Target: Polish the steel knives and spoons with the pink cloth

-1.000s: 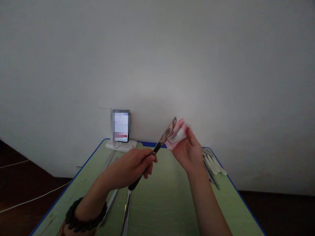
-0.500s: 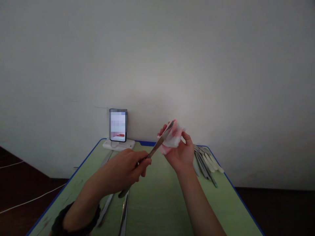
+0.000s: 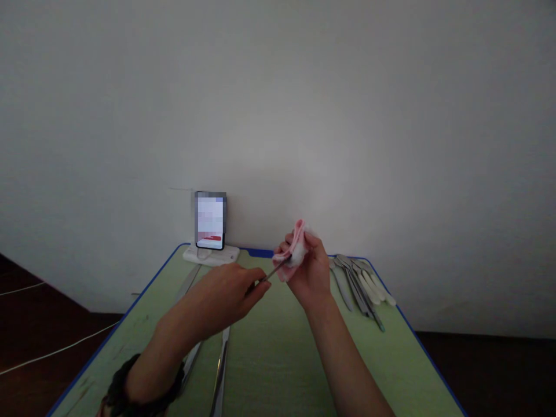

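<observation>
My left hand (image 3: 223, 292) is closed around the handle end of a metal knife (image 3: 274, 270), which points up and to the right. The pink and white cloth (image 3: 299, 249) is folded around the far part of the blade, hiding the tip. Wrapped about that cloth from the right is my right hand (image 3: 316, 272), its fingers and thumb pressing it together. Below my left forearm, a shiny knife (image 3: 219, 373) and another metal piece of cutlery (image 3: 191, 362) lie on the green table (image 3: 278, 359). Farther back lies one more flat blade (image 3: 190, 280), partly covered by my arm.
At the table's right side lies a bunch of metal cutlery (image 3: 354, 284), with several white-handled pieces (image 3: 376, 288) beside it. A phone (image 3: 211, 222) stands on a white base (image 3: 211, 255) at the back left. Behind the table rises a pale wall (image 3: 278, 116).
My right hand has closed the cloth over the blade, which lay bare on the open cloth before. The knife now shows only a short stretch between my hands.
</observation>
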`<state>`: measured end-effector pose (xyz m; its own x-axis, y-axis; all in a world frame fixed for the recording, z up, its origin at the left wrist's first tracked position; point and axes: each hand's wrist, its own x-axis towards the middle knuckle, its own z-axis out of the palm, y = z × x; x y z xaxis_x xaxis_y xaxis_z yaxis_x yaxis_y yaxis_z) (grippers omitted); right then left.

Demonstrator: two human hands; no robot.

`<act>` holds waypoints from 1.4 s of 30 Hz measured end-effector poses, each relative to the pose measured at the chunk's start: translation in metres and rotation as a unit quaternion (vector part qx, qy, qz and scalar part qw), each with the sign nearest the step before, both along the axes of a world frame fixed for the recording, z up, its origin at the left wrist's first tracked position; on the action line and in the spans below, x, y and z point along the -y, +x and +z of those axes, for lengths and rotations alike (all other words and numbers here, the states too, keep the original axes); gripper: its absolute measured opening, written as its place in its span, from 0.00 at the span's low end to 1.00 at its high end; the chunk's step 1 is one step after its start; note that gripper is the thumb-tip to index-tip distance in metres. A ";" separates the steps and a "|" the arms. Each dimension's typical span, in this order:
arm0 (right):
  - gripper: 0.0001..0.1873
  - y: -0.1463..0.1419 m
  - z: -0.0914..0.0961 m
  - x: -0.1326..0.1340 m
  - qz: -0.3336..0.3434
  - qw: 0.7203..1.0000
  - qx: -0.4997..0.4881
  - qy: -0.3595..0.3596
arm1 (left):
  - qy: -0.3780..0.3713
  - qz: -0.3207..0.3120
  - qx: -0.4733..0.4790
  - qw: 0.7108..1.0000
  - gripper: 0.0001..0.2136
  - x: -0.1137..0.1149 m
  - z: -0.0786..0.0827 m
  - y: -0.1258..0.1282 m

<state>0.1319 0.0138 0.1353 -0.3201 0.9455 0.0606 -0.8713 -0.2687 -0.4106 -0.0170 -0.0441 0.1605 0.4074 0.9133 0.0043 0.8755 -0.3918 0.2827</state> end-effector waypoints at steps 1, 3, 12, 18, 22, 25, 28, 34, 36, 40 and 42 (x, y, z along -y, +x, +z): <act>0.02 -0.001 -0.001 -0.001 -0.010 1.000 -0.015 -0.013 | -0.007 -0.004 0.005 1.000 0.16 0.000 -0.001 0.001; 0.05 -0.002 -0.003 -0.002 -0.025 0.998 -0.044 -0.037 | -0.026 -0.022 0.018 0.999 0.15 0.002 -0.004 0.004; 0.13 0.015 0.008 -0.001 -0.145 0.988 -0.054 -0.021 | -0.219 -0.087 0.120 0.964 0.13 0.001 -0.003 -0.009; 0.12 0.004 0.013 0.009 -0.178 0.984 -0.023 0.003 | -0.153 -0.089 0.134 0.975 0.16 -0.001 0.000 -0.004; 0.13 -0.018 0.008 0.018 -0.150 0.988 -0.010 -0.029 | -0.174 -0.080 0.150 0.970 0.15 -0.004 -0.006 0.002; 0.12 -0.027 0.004 0.019 -0.120 0.990 -0.020 -0.067 | -0.145 -0.074 0.151 0.975 0.15 -0.006 -0.006 0.002; 0.11 -0.021 0.003 0.015 -0.117 0.990 -0.034 -0.070 | -0.141 -0.054 0.147 0.978 0.16 -0.005 -0.003 0.003; 0.11 0.021 0.011 -0.003 -0.174 0.984 -0.044 -0.022 | -0.159 -0.048 0.130 0.978 0.19 -0.002 0.001 0.002; 0.11 0.035 0.013 -0.009 -0.209 0.977 -0.037 -0.021 | -0.166 -0.050 0.133 0.976 0.19 -0.002 0.001 0.001; 0.14 0.045 0.011 -0.016 -0.248 0.968 -0.032 -0.017 | -0.190 -0.057 0.142 0.970 0.18 -0.003 -0.002 0.001; 0.16 0.039 0.008 -0.015 -0.239 0.971 -0.019 0.007 | -0.186 -0.061 0.137 0.971 0.18 -0.004 -0.003 0.002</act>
<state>0.1714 0.0292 0.1431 0.1579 0.9844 0.0770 -0.9100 0.1754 -0.3757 -0.0150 -0.0400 0.1572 0.5420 0.8179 -0.1929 0.7016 -0.3141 0.6395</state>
